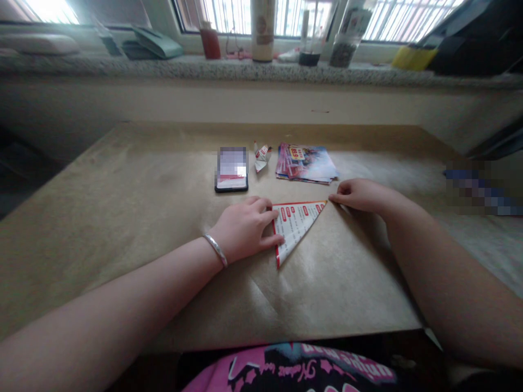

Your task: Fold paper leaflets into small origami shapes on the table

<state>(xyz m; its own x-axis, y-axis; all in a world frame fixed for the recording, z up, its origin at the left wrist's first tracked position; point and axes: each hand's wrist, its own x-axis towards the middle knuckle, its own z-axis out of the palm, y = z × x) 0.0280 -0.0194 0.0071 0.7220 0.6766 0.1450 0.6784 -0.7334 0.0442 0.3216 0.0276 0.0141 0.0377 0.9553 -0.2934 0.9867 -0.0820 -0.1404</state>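
Note:
A sheet of printed paper folded into a triangle (297, 224) lies flat on the table, white with red labels and a red edge. My left hand (250, 227) rests on its left side, fingers apart, with the thumb and fingertips pressing on the paper; a silver bangle circles that wrist. At the triangle's right-hand corner is my right hand (356, 195), its thumb and index finger pinched together. These fingertips sit right beside the corner, and I see no paper between them.
Beyond the paper, a phone (231, 170), a small folded paper figure (262, 158) and a stack of colourful leaflets (307, 163) lie on the table (143, 179). Bottles and other items line the granite windowsill (171, 66). A blurred blue item (480, 190) is at the right.

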